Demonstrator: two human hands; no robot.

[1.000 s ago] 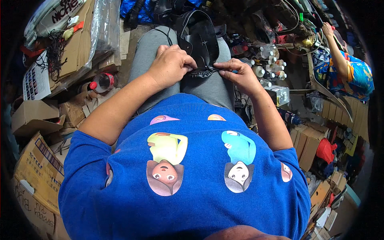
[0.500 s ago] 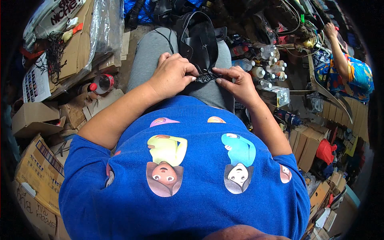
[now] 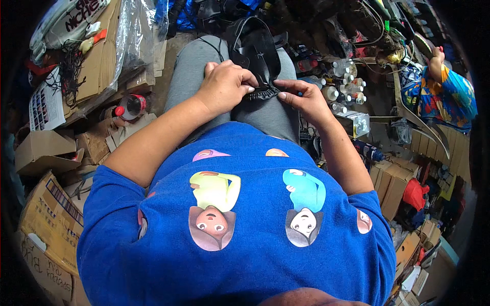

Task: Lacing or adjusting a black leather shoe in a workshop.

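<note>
A black leather shoe upper [image 3: 263, 64] lies across my lap, its open loop pointing away from me and a gathered, stitched edge towards me. My left hand [image 3: 224, 87] is closed in a pinch at the left end of that edge; whether a thread or needle is in the fingertips is too small to tell. On the other side, my right hand [image 3: 304, 99] grips the right end of the gathered edge between thumb and forefinger. A thin black cord [image 3: 218, 50] loops over my left knee beside the left hand.
Several small plastic bottles [image 3: 349, 89] stand right of my knees. Cardboard sheets and plastic wrap [image 3: 135, 43] lie at the left, with a red-capped bottle [image 3: 133, 106] and an open carton [image 3: 46, 153] nearer. Another person in a colourful shirt [image 3: 449, 99] works at the far right.
My left hand has rolled slightly, and the gap between the two hands' fingertips looks a little wider. At the far right, the other person's raised arm has come down.
</note>
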